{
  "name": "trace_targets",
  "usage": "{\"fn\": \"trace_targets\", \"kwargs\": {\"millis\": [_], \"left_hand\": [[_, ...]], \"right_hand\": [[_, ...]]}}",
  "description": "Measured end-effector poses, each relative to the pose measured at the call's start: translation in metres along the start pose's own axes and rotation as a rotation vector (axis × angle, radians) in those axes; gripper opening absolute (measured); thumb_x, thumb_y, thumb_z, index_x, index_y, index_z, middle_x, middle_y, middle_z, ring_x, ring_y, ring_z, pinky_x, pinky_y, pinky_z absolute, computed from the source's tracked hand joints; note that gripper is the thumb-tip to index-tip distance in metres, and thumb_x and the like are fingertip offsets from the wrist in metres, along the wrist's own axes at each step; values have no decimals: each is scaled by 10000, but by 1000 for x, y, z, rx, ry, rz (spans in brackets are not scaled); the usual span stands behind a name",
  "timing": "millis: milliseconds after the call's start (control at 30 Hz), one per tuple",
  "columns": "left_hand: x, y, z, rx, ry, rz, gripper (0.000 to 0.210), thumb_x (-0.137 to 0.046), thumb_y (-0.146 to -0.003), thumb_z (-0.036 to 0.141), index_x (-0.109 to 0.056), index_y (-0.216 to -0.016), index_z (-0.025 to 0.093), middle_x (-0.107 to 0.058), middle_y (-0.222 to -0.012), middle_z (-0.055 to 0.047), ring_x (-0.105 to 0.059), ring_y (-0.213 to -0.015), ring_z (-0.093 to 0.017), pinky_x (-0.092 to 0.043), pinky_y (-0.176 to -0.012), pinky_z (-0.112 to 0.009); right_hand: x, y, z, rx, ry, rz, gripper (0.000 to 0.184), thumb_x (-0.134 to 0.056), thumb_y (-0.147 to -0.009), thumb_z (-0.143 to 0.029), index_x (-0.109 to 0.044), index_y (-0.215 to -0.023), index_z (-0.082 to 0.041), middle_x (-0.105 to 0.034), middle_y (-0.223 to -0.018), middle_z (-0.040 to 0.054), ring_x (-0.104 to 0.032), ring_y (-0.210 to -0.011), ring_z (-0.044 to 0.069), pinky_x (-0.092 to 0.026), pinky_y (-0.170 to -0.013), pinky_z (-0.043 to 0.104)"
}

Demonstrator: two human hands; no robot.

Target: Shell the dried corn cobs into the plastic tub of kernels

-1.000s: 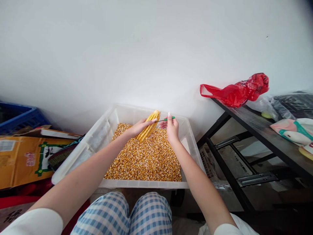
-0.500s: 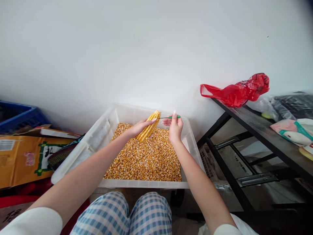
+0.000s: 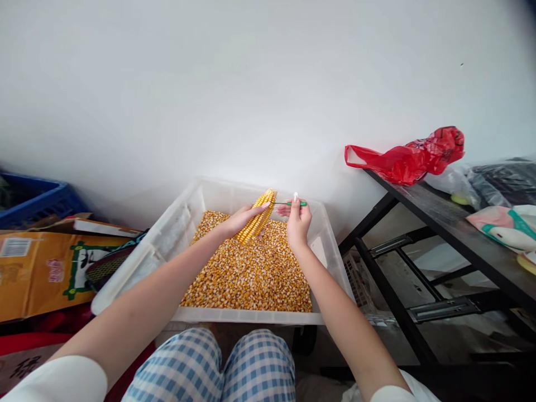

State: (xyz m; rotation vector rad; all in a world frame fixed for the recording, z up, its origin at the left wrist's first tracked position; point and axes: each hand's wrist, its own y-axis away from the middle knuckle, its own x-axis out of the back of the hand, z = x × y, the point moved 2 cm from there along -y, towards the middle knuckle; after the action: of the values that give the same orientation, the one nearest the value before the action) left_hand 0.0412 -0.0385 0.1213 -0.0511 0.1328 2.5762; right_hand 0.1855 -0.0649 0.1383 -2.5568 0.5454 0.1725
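My left hand (image 3: 243,219) is closed around a yellow corn cob (image 3: 256,219), which is held tilted with its upper end leaning right. Pinched in my right hand (image 3: 298,218) is a thin screwdriver (image 3: 302,204) with a green handle and a dark shaft. The shaft points left and its tip meets the cob's right side; whether it is in between the kernels I cannot tell. Both hands are above a translucent plastic bin (image 3: 251,316) that holds a thick layer of loose corn kernels (image 3: 251,273).
On the right stands a black metal-framed table (image 3: 422,209) with a red plastic bag (image 3: 412,159) at its corner. An orange cardboard box (image 3: 37,273) and a blue crate (image 3: 37,195) are at the left. The white wall (image 3: 268,84) rises behind the bin.
My right hand has shifted slightly left, bringing the screwdriver closer against the cob. My left hand keeps its hold on the cob. The whole view has moved a little.
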Motion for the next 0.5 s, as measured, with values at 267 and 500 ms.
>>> {"fn": "trace_targets", "kwargs": {"millis": [267,500], "left_hand": [[-5,6,4,-43,-131,-8,544,-510,-709,605,-528,-973,130,-619,-690,-60,-604,-556,-199,-485,-488,-302],[-1,4,12,-180,-417,96,543,-507,-713,580,-597,-988,121,-656,-795,-69,-614,-686,-208,-475,-591,-279]], "right_hand": [[1,1,4,-15,15,-35,273,-400,-834,-446,-461,-785,-184,-579,-520,-43,-539,-420,77,-464,-479,197],[7,-10,5,-110,-4,-53,336,-392,-820,-510,-453,-754,-186,-547,-456,-50,-515,-366,83,-414,-393,179]]}}
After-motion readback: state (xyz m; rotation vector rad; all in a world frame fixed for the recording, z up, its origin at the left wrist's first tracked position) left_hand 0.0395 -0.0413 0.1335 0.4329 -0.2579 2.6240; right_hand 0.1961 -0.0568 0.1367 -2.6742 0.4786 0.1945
